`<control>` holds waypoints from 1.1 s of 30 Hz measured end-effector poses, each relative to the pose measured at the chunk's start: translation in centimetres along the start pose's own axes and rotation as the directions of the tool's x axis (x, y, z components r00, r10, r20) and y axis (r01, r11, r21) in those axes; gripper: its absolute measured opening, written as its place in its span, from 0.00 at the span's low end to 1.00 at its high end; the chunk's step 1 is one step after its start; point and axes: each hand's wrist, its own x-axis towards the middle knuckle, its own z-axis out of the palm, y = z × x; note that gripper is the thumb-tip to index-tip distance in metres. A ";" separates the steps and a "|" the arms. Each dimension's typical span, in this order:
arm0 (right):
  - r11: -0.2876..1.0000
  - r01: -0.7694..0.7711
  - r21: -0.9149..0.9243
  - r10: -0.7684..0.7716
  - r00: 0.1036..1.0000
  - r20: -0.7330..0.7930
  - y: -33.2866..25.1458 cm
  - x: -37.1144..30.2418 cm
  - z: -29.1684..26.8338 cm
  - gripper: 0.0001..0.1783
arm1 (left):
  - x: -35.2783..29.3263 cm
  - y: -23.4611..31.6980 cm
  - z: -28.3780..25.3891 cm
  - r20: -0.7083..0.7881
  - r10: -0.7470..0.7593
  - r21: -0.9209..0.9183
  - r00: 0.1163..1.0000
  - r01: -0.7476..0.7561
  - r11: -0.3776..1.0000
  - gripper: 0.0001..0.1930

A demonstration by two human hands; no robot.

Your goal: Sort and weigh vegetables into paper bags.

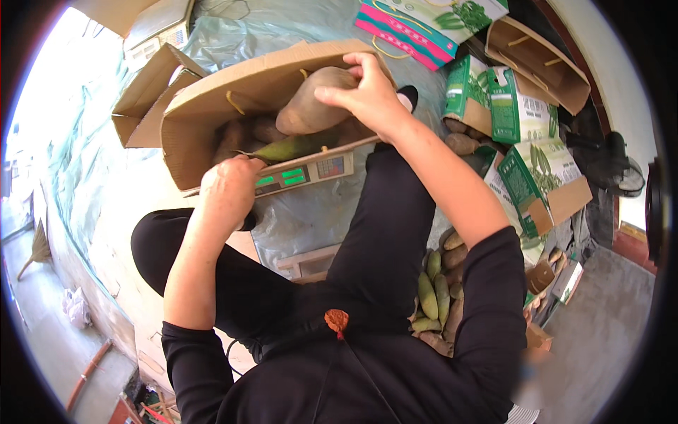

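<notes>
An open cardboard carton [205, 106] with yellow cord handles stands on a digital scale [332, 167] with lit green displays. My right hand [371, 92] grips a large brown sweet potato [311, 102], tilted over the carton's opening, with thumb and fingers around its upper end. Below it, a green radish [293, 147] lies along the near side of the carton, its thin tail pointing toward my left hand [232, 185]. That hand is closed at the carton's near left edge; its fingertips are partly hidden. More brown sweet potatoes [229, 138] sit in shadow inside.
Green and white cartons [530, 169] lie at the right beside an open brown box [540, 60]. Several green radishes [432, 290] and brown roots are heaped right of my leg. A pink and blue gift box [409, 35] is at the back. Plastic sheeting [247, 35] covers the floor.
</notes>
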 end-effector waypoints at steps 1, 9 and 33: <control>1.000 -0.018 0.000 0.018 1.000 -0.011 0.1 -0.1 -0.3 0.45 | -0.1 -0.1 -0.1 0.004 -0.024 -0.013 1.000 0.025 1.000 0.11; 0.991 0.080 0.107 -0.071 0.993 -0.090 1.5 -4.4 -9.4 0.20 | 0.6 -0.2 0.4 0.014 -0.012 -0.053 1.000 0.013 0.999 0.13; 0.137 -0.786 -0.603 0.735 0.489 -0.470 32.0 -40.9 -10.2 0.14 | 1.0 -0.8 0.4 0.137 -0.136 -0.111 0.981 0.152 0.982 0.19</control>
